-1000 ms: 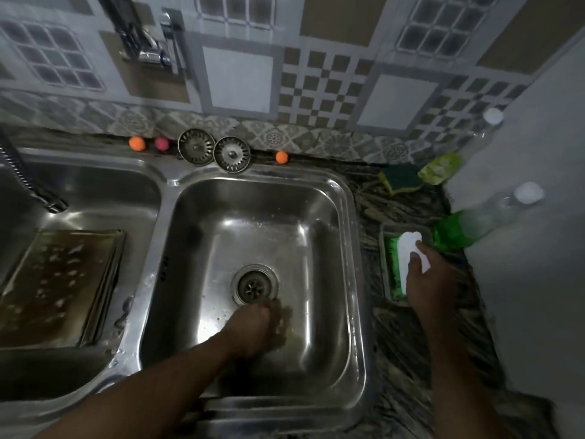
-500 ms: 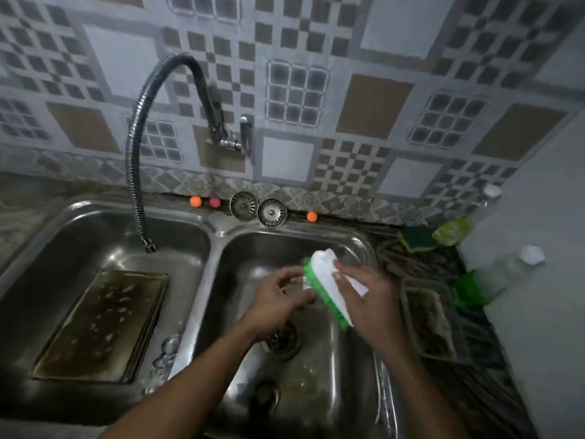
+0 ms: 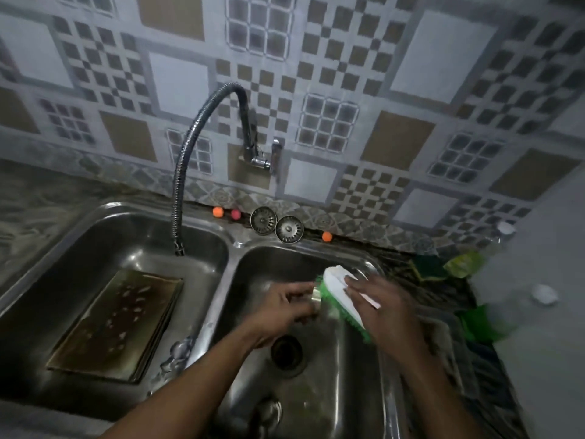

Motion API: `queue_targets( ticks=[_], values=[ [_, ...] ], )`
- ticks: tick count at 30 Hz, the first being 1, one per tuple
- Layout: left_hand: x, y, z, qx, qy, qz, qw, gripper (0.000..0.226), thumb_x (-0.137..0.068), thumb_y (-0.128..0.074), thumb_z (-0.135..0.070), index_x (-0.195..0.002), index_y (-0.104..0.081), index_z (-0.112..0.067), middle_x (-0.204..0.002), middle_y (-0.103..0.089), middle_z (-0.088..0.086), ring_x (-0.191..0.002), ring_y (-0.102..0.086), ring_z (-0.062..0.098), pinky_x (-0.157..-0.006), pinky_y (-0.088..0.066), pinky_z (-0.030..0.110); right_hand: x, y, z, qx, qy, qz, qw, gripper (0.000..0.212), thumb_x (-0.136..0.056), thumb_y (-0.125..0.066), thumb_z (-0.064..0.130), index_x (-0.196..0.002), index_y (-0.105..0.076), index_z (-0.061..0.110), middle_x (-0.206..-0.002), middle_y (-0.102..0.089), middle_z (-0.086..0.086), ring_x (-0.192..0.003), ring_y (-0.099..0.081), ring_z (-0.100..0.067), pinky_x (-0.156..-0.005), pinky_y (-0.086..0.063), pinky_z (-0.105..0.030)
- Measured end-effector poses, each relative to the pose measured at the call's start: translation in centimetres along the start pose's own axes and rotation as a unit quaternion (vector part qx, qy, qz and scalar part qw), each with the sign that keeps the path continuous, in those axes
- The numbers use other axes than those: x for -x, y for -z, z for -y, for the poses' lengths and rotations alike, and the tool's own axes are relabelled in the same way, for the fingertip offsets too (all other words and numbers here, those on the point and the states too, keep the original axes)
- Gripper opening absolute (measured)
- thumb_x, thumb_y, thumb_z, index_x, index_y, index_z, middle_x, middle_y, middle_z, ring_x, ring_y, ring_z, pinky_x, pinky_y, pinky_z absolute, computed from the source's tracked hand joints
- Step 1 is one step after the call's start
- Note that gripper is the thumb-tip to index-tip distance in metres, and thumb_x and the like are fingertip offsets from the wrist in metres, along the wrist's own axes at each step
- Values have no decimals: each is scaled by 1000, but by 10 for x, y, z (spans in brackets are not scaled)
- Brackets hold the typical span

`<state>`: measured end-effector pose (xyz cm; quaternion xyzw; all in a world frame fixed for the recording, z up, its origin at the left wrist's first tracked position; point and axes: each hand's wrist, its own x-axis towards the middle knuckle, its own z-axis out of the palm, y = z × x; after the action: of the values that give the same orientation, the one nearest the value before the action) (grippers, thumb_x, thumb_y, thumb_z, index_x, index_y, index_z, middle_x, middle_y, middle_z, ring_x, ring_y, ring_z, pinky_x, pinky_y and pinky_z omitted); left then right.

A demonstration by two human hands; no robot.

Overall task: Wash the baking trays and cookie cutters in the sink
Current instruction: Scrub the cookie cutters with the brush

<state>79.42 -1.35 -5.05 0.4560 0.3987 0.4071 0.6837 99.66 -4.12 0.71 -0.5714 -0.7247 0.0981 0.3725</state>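
Observation:
A dark, soapy baking tray lies flat in the left basin. Over the right basin, my right hand grips a white scrub brush with green bristles. My left hand pinches a small shiny metal piece, apparently a cookie cutter, against the bristles. Another metal cutter rests on the divider between the basins, and a third lies on the right basin floor near the drain.
A flexible tap hose hangs over the left basin. Two sink strainers and small coloured balls sit on the back ledge. On the right counter are a sponge, a green soap bottle and a shallow dish.
My right hand lifted the brush from the counter dish to over the right basin. My left hand rose from the basin floor with the small metal piece and met the brush.

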Motion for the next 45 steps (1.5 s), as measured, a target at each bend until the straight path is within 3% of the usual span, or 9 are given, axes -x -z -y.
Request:
queue_targets(
  ticks=[3,12,15,19,23,33,36,41,45],
  values=[
    [-2,0,-3,-60,-12,29,998,29,-83,-67,8,-104,-74,-10,-82,-73,9,-70,-63,19,-62,-52,24,0,-4,13,4,30,34,999,23,-87,-66,35,-108,-74,31,-84,-66,7,-80,-64,-9,-71,-48,-24],
    [2,10,-10,-38,44,76,995,32,-84,-62,11,-110,-73,-5,-85,-72,15,-67,-65,20,-65,-56,26,4,2,18,13,67,47,997,24,-86,-69,33,-109,-74,32,-80,-61,11,-70,-61,-3,-62,-49,-25],
    [2,8,-12,25,51,39,998,34,-88,-61,10,-119,-67,-1,-83,-73,11,-67,-67,18,-65,-56,25,7,0,16,4,50,30,998,23,-86,-68,32,-109,-73,31,-81,-62,12,-72,-62,-2,-62,-50,-27],
    [6,9,-8,190,86,40,977,42,-85,-63,5,-127,-60,1,-119,-67,23,-97,-69,32,-81,-60,36,11,-6,7,-46,-15,-30,998,20,-88,-68,30,-108,-74,27,-93,-69,13,-87,-66,-2,-72,-54,-32],
    [3,-1,-10,234,80,43,968,42,-84,-64,-2,-126,-62,-1,-127,-63,22,-116,-62,32,-99,-52,42,14,-21,22,-64,-22,-41,997,23,-89,-64,33,-108,-74,25,-88,-64,12,-83,-64,-4,-69,-53,-33],
    [4,-6,-14,306,71,-75,946,41,-72,-68,-3,-113,-65,-4,-104,-72,15,-87,-72,21,-73,-61,31,21,-20,25,-27,-18,-60,998,24,-90,-63,33,-110,-73,26,-83,-61,14,-77,-64,-8,-64,-53,-33],
    [6,-7,-12,235,46,-87,967,42,-66,-75,-2,-107,-67,-4,-102,-72,18,-86,-70,22,-79,-59,34,22,-22,24,7,-2,-40,999,23,-88,-64,32,-108,-73,28,-77,-50,16,-70,-62,-12,-58,-50,-31],
    [5,-16,-11,171,-1,-123,978,42,-65,-79,3,-105,-66,2,-103,-73,21,-93,-69,27,-88,-57,42,14,-34,18,100,-24,-65,993,26,-88,-61,31,-112,-71,29,-82,-60,4,-69,-65,-24,-52,-52,-38],
    [4,-14,-13,160,-7,-154,975,34,-72,-74,14,-102,-66,1,-97,-73,17,-87,-69,23,-86,-56,43,18,-35,17,72,-34,-94,992,26,-88,-63,28,-113,-72,27,-88,-65,4,-75,-68,-22,-56,-54,-38]
  ],
)
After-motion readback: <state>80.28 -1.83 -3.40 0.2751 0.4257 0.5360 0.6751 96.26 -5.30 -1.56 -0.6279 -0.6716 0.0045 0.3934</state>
